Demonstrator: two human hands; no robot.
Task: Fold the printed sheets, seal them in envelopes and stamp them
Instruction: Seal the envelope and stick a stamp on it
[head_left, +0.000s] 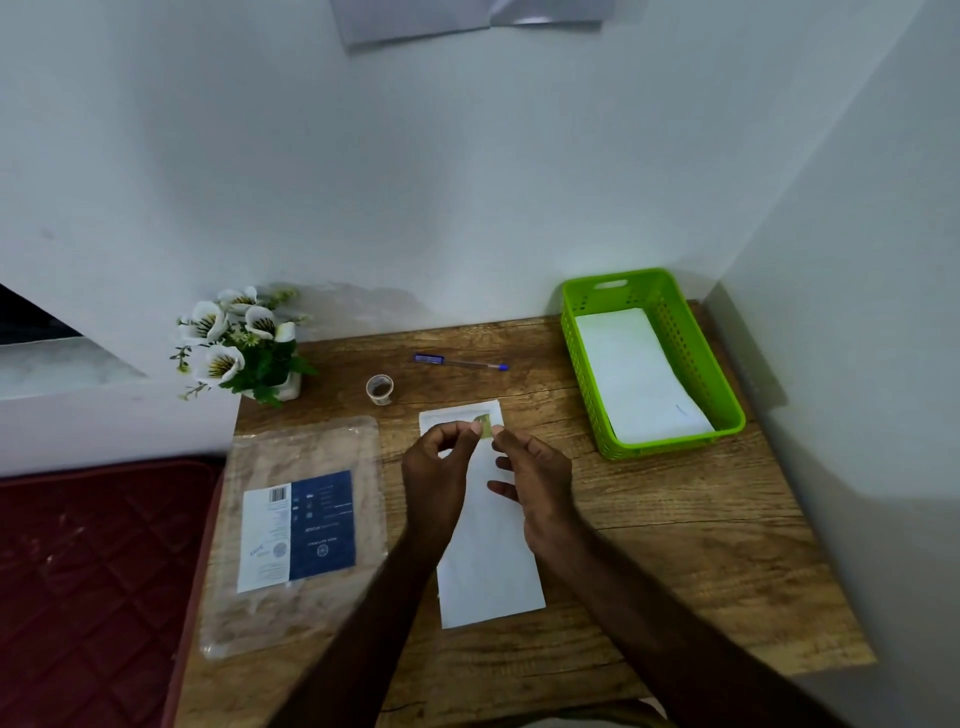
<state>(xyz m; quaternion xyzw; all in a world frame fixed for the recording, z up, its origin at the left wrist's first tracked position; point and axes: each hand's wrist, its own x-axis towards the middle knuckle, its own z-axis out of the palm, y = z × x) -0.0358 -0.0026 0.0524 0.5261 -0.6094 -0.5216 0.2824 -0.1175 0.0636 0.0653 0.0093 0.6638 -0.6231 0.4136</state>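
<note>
A white envelope (488, 561) lies lengthwise on the wooden table (675, 545), its far end under my hands. A small green stamp (486, 426) sits over the envelope's far right corner. My left hand (439, 467) pinches the stamp's left edge between thumb and forefinger. My right hand (535, 467) pinches the stamp's right edge, its other fingers spread loosely above the envelope. Whether the stamp touches the paper I cannot tell.
A green plastic basket (727, 400) with white envelopes inside stands at the back right. A blue pen (460, 361) and a small tape roll (380, 389) lie behind the envelope. A flower pot (244, 343) stands back left. A clear plastic packet (298, 530) lies left.
</note>
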